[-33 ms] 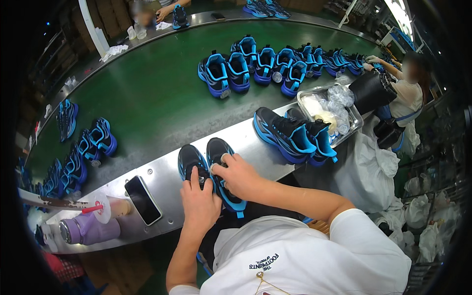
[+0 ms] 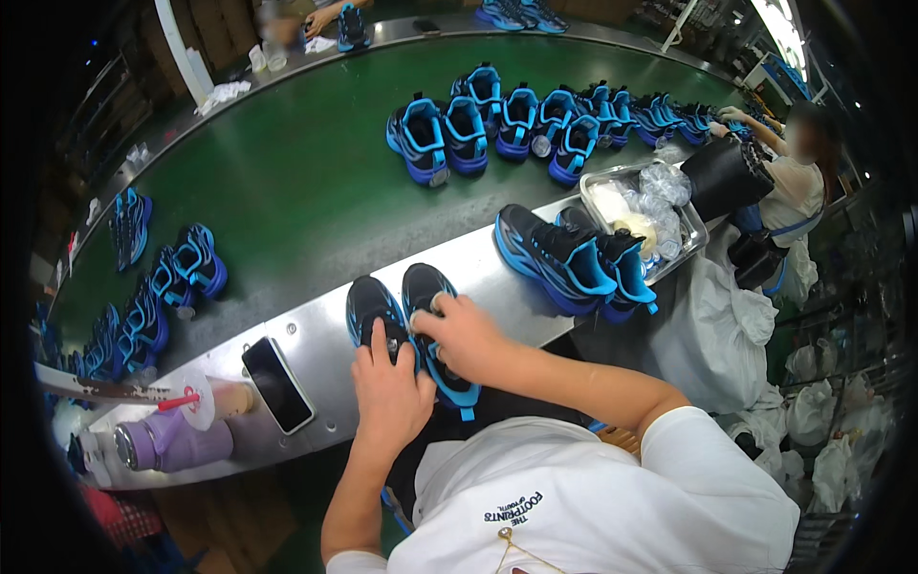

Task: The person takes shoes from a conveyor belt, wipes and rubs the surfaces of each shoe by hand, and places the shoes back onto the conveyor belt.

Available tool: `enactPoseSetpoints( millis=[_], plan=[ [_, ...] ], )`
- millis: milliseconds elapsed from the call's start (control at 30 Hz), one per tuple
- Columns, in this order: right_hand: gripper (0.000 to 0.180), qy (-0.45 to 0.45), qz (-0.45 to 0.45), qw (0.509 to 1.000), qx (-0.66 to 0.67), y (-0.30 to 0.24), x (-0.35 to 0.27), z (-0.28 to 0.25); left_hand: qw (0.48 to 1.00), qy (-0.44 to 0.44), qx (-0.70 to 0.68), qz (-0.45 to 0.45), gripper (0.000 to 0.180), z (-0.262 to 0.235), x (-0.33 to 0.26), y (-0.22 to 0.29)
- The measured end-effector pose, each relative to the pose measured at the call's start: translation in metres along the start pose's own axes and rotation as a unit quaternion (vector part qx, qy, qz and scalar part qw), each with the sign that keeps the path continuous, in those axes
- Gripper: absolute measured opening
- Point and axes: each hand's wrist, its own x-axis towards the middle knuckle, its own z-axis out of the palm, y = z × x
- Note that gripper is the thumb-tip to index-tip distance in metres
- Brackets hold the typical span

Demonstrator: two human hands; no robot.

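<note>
1. Hands first: our left hand (image 2: 390,387) lies flat, fingers spread, on the left shoe of the pair in front of us (image 2: 413,320); our right hand (image 2: 466,337) is curled over the right shoe, fingertips pressing near its opening. Neither hand lifts a shoe.
2. This pair, two black sneakers with blue soles, sits side by side on the metal ledge (image 2: 497,258), toes pointing away from us, heels hanging toward our lap.
3. We judge each shoe light, with a soft, yielding upper and a firmer rubbery sole; heel and collar look like the surest places to hold.
4. Left of our hands lie one dark phone (image 2: 277,385), face up, one cup with a red straw (image 2: 215,400) and one purple bottle (image 2: 172,445) on its side.
5. To the right stands a second pair, two blue and black sneakers (image 2: 574,258), touching one metal tray (image 2: 696,232) of clear plastic wraps.
6. Beyond, on the green belt (image 2: 296,182), one cluster holds roughly ten blue shoes (image 2: 516,120); more line the left edge (image 2: 158,297), too crowded for us to count.
7. Farthest right, another person (image 2: 794,182) reaches toward the belt.
</note>
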Motion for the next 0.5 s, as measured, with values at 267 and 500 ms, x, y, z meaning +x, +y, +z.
enactPoseSetpoints(
  millis=[267, 500],
  plan=[
    [0.044, 0.052, 0.049, 0.989, 0.127, -0.01, -0.015, -0.016, 0.994, 0.035, 0.046, -0.092, 0.049, 0.024, 0.008, 0.02],
    [0.047, -0.008, 0.004, 1.0, -0.004, 0.021, -0.037, -0.034, 0.992, 0.048, 0.04, -0.112, 0.035, 0.029, 0.006, 0.019]
  ],
)
